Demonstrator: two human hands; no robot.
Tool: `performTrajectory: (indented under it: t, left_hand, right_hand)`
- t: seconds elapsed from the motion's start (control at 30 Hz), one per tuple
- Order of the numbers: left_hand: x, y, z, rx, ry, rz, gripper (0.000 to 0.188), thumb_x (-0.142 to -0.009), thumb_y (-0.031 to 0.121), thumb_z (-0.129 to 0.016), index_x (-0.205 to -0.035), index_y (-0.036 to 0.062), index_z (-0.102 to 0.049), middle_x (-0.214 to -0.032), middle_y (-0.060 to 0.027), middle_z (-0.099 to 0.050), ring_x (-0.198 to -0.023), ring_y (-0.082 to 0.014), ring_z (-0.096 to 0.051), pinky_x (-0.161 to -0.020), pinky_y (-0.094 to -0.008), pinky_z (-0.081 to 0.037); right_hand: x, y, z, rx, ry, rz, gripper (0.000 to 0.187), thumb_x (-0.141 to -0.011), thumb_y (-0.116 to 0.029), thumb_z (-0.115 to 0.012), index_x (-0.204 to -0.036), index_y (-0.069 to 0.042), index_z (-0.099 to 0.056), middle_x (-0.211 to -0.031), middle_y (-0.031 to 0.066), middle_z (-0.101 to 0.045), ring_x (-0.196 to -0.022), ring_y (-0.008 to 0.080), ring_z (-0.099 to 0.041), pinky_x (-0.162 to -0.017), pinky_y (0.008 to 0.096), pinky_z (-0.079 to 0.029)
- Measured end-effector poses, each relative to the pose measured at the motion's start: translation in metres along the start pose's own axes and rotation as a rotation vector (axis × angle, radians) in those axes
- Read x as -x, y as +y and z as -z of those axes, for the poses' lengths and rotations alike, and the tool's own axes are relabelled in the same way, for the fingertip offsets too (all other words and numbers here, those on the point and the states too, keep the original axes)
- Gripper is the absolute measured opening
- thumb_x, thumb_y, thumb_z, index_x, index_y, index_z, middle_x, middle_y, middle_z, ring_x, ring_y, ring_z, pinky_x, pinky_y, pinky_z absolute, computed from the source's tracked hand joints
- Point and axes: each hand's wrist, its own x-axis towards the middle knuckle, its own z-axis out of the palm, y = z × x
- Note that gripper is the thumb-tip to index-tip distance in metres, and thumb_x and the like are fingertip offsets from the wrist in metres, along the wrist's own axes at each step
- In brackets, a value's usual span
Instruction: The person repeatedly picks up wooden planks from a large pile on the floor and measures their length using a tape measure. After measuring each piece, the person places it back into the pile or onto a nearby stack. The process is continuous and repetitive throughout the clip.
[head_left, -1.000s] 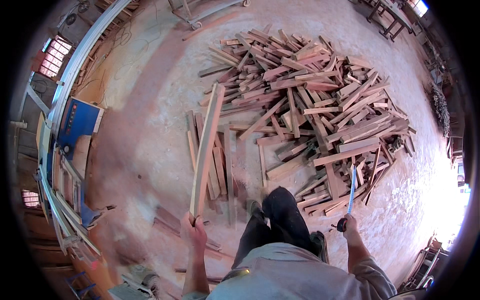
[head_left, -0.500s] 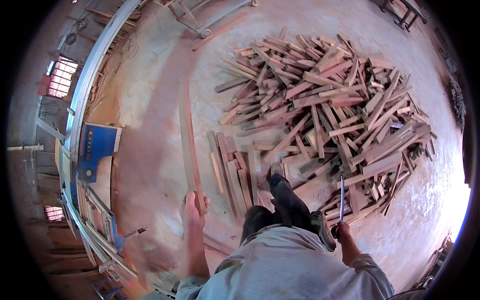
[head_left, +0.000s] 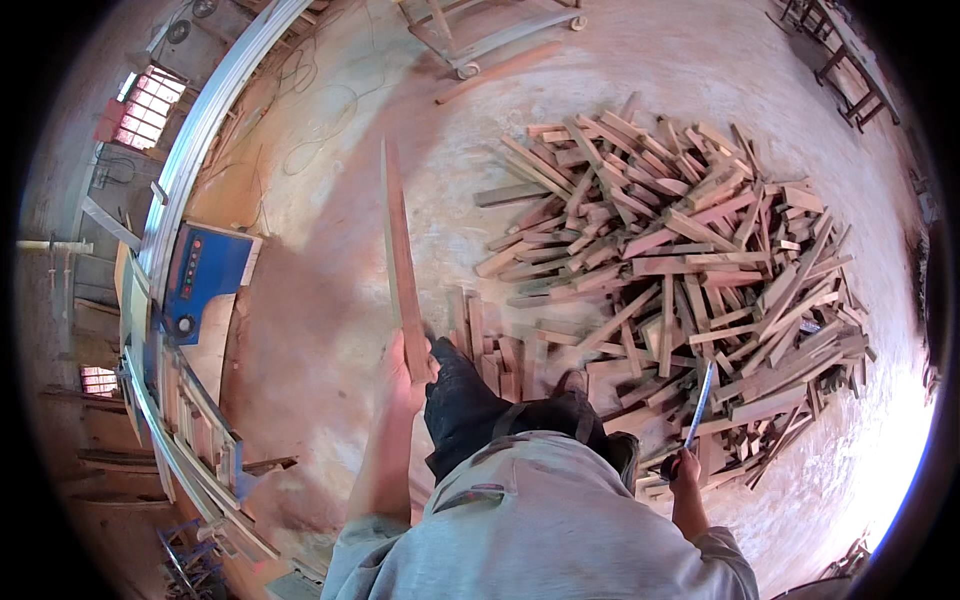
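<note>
My left hand (head_left: 407, 372) is closed round the near end of a long reddish-brown wooden batten (head_left: 399, 260). The batten points away from me and is raised off the floor. In my right hand (head_left: 687, 480), low on the right, is a dark tape measure (head_left: 671, 465). Its narrow pale blade (head_left: 702, 400) sticks out toward a big heap of wood pieces (head_left: 680, 240). By my left leg lie several shorter battens (head_left: 480, 345) side by side, partly hidden by the leg.
A blue machine panel with knobs (head_left: 205, 275) stands at the left, beside a long metal rail (head_left: 185, 170). Far ahead is a wheeled cart (head_left: 500, 45) with a plank (head_left: 495, 72) on the floor next to it. A dark bench (head_left: 850, 60) stands at the far right.
My left hand has lifted and swung the batten slightly. My left leg has come forward beside the short battens. The view has shifted, and the tape measure stays in my right hand, blade out.
</note>
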Motion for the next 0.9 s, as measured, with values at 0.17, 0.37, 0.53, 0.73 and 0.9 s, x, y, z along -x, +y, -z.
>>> performTrajectory:
  t: [0.17, 0.37, 0.53, 0.73, 0.9]
  left_hand:
    - [-0.109, 0.090, 0.000, -0.399, 0.091, -0.157, 0.031, -0.099, 0.036, -0.053, -0.097, 0.0049, -0.055, -0.075, -0.0057, -0.057, -0.053, -0.0160, -0.058, -0.048, -0.0318, -0.049]
    - [-0.261, 0.230, 0.041, -0.577, 0.004, -0.276, 0.027, -0.093, 0.013, -0.057, -0.114, -0.0041, -0.053, -0.075, -0.0039, -0.055, -0.056, -0.0090, -0.051, -0.055, -0.0250, -0.047]
    - [-0.340, 0.343, 0.072, -0.751, -0.050, -0.267, 0.030, -0.090, 0.009, -0.057, -0.116, -0.0054, -0.051, -0.073, -0.0031, -0.056, -0.060, -0.0085, -0.052, -0.053, -0.0240, -0.043]
    - [-0.395, 0.406, 0.090, -0.734, -0.145, -0.237, 0.023, -0.090, 0.013, -0.054, -0.106, -0.0026, -0.054, -0.064, -0.0026, -0.053, -0.052, -0.0077, -0.049, -0.048, -0.0227, -0.040]
    - [-0.456, 0.445, 0.056, -0.688, -0.261, -0.226, 0.020, -0.089, 0.013, -0.055, -0.103, -0.0020, -0.054, -0.064, -0.0035, -0.053, -0.052, -0.0102, -0.051, -0.048, -0.0239, -0.041]
  right_hand:
    - [0.049, -0.005, -0.105, -0.090, 0.052, -0.060, 0.021, -0.087, -0.022, -0.059, -0.096, -0.005, -0.064, -0.089, 0.0059, -0.059, -0.078, 0.0203, -0.056, -0.069, 0.0383, -0.047]
    - [0.153, -0.021, -0.264, 0.017, 0.243, -0.064, 0.017, -0.082, -0.023, -0.059, -0.082, -0.006, -0.061, -0.076, 0.0051, -0.052, -0.067, 0.0206, -0.051, -0.061, 0.0411, -0.046]
    - [0.249, -0.077, -0.379, 0.109, 0.290, -0.050, 0.017, -0.082, -0.022, -0.060, -0.080, -0.005, -0.062, -0.072, 0.0051, -0.052, -0.065, 0.0210, -0.052, -0.061, 0.0389, -0.046]
    - [0.258, -0.128, -0.493, 0.104, 0.234, 0.007, 0.018, -0.082, -0.019, -0.060, -0.082, -0.002, -0.065, -0.071, 0.0050, -0.054, -0.064, 0.0184, -0.050, -0.061, 0.0369, -0.042]
    - [0.259, -0.144, -0.585, 0.143, 0.249, -0.038, 0.021, -0.083, -0.021, -0.060, -0.092, -0.005, -0.069, -0.076, 0.0068, -0.059, -0.067, 0.0203, -0.055, -0.063, 0.0395, -0.045]
